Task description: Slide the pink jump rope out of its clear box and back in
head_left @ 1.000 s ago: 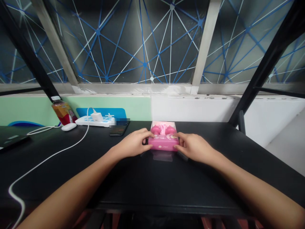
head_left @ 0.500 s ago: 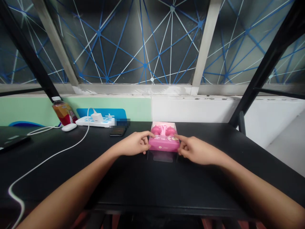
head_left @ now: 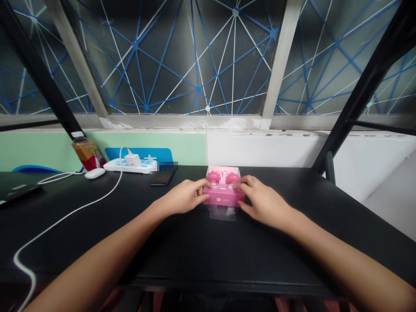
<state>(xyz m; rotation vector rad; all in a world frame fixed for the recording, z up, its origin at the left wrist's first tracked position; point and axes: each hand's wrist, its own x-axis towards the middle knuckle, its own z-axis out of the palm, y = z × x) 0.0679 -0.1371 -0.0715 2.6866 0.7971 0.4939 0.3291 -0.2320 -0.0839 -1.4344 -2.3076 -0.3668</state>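
A pink box (head_left: 224, 198) sits on the black desk with its front face toward me. Behind its printed front, two round dark-pink pieces (head_left: 232, 178) and a paler pink part between them show inside. My left hand (head_left: 187, 196) grips the box's left side, fingers over the upper edge and thumb low at the front corner. On the other side my right hand (head_left: 264, 200) grips it with fingers at the top right edge and thumb at the lower right corner. A clear plastic flap (head_left: 222, 214) lies in front of the box.
Left of the hands lie a dark phone (head_left: 161, 177), a white power strip (head_left: 146, 167) with a plugged charger (head_left: 132, 160), a white mouse (head_left: 95, 173) and a bottle (head_left: 87, 151). A white cable (head_left: 69, 215) runs across the black desk (head_left: 208, 255). Black posts stand at both sides.
My right hand has shifted from a pointing finger at the box's corner to fingers and thumb on its right side. My left thumb has moved onto the box's front corner.
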